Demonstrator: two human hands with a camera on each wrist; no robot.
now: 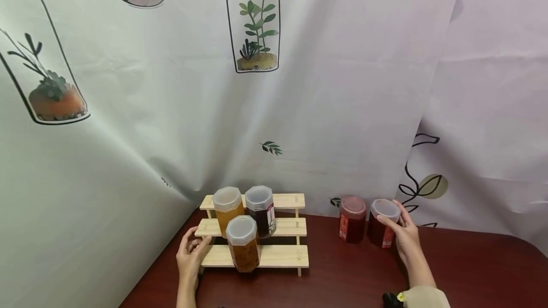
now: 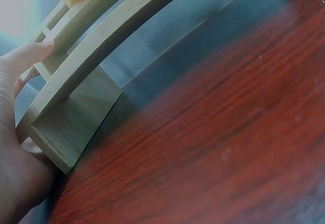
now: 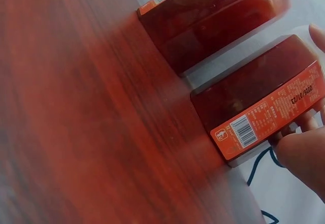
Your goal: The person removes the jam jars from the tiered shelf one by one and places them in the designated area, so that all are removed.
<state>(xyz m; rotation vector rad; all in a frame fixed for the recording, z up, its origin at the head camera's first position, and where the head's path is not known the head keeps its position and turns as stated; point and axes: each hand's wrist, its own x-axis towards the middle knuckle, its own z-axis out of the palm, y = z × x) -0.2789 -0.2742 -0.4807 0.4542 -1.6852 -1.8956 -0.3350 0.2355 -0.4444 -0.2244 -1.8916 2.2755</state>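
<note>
A three-step wooden rack (image 1: 288, 226) stands on the left of the table. My left hand (image 1: 190, 255) grips its left end, thumb at the front of the steps and fingers behind. On the rack are three eight-sided jars: an amber jar (image 1: 231, 217) and a dark jar (image 1: 259, 216) with a label behind, and a brown-orange jar (image 1: 245, 253) in front. To the right, my right hand (image 1: 404, 235) holds a dark red jar (image 1: 376, 232) near its whitish lid, thumb in front and fingers round the far side. Its orange label (image 3: 271, 109) shows in the right wrist view.
Just left of the held jar stands another red jar (image 1: 352, 225) with a reddish lid. The dark red wooden table (image 1: 334, 274) runs up to a white cloth backdrop (image 1: 334, 108) printed with plants, which also hangs along the left side.
</note>
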